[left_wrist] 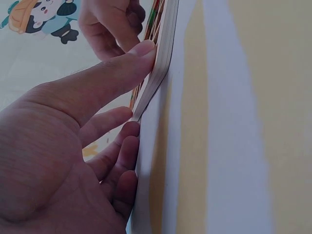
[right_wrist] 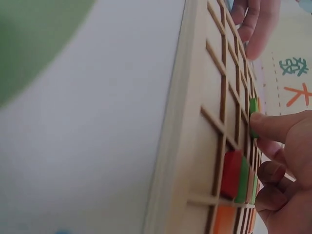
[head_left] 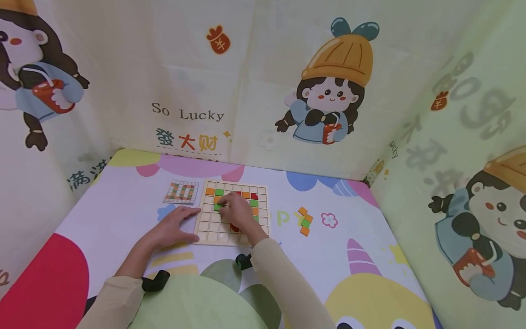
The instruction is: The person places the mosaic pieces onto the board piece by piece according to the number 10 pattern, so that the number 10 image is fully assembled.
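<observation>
The wooden grid board (head_left: 209,226) lies flat, partly filled with orange, green and red pieces. My right hand (head_left: 239,209) reaches over it, thumb and finger pinching a green square tile (right_wrist: 253,108) at the grid's left side; in the head view this green tile (head_left: 217,207) shows beside the fingertips. My left hand (head_left: 174,227) rests against the board's left edge, fingers relaxed and thumb near the front left corner. In the left wrist view, the thumb (left_wrist: 141,51) touches the board's side (left_wrist: 163,63). The right hand and forearm hide part of the grid.
A small pattern card (head_left: 181,192) with coloured squares lies left of the board. To the right sits a short row of loose orange and green tiles (head_left: 305,224). The printed cloth (head_left: 255,132) hangs behind and at both sides of the table.
</observation>
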A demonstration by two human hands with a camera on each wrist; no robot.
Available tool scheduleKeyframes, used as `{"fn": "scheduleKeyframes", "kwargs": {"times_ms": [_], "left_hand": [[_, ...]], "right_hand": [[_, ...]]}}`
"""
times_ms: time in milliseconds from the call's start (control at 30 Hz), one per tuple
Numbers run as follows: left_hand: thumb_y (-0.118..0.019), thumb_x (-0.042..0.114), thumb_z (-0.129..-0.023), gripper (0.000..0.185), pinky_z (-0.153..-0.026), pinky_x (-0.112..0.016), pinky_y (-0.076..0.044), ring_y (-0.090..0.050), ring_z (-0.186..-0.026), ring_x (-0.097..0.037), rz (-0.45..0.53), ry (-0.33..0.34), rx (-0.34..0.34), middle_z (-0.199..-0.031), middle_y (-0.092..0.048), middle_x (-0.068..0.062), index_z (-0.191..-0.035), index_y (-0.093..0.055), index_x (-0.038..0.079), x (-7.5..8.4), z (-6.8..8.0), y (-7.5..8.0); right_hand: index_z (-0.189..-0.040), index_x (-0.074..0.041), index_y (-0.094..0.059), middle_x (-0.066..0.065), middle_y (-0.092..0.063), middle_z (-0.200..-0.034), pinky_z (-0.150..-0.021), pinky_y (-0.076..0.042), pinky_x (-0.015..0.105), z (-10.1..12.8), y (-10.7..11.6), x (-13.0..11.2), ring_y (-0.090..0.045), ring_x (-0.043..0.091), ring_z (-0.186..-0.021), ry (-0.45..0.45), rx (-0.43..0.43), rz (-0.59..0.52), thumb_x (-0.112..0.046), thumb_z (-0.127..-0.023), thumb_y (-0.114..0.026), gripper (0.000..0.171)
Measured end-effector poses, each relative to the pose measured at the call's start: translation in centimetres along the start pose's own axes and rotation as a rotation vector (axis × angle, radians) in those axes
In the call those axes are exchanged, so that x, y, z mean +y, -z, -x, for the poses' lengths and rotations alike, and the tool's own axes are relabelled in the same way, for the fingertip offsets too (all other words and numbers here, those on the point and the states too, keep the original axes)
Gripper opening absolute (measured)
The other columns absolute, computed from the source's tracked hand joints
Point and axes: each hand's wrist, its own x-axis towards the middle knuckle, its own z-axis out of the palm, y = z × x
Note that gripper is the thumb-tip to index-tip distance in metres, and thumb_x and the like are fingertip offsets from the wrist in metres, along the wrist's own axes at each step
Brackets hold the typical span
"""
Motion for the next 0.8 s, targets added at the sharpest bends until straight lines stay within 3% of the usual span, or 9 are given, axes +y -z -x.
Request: {"fn": "scheduleKeyframes", "kwargs": {"times_ms": [300, 467, 800], "left_hand": [[-0.080, 0.039, -0.076, 0.081, -0.104, -0.060, -0.037, -0.040, -0.129, -0.039, -0.004, 0.002, 0.002, -0.142, -0.041, -0.019, -0.145, -0.044, 0.015, 0.07, 0.05, 0.02], [-0.080, 0.040, -0.076, 0.082, -0.104, -0.060, -0.037, -0.040, -0.128, -0.040, -0.002, -0.003, -0.002, -0.142, -0.041, -0.019, -0.145, -0.044, 0.015, 0.16, -0.08, 0.03], [-0.081, 0.039, -0.076, 0.082, -0.105, -0.060, -0.036, -0.039, -0.130, -0.040, -0.007, -0.002, 0.001, -0.143, -0.041, -0.019, -0.145, -0.044, 0.015, 0.01, -0.05, 0.13]], "right_hand": [[-0.102, -0.024, -0.075, -0.009, -0.064, -0.104, -0.092, -0.050, 0.032, -0.06, 0.19, -0.94, -0.056, 0.011, -0.101, -0.046, -0.012, -0.006, -0.023, -0.087, -0.072, 0.015], [-0.101, -0.023, -0.075, -0.011, -0.062, -0.099, -0.086, -0.051, 0.028, 0.09, 0.10, -0.72, -0.055, 0.010, -0.094, -0.029, -0.014, -0.015, -0.023, -0.087, -0.072, 0.014], [-0.105, -0.023, -0.075, -0.010, -0.064, -0.101, -0.089, -0.050, 0.028, 0.24, 0.29, -0.36, -0.055, 0.009, -0.096, -0.009, -0.007, -0.041, -0.023, -0.088, -0.071, 0.018]]}}
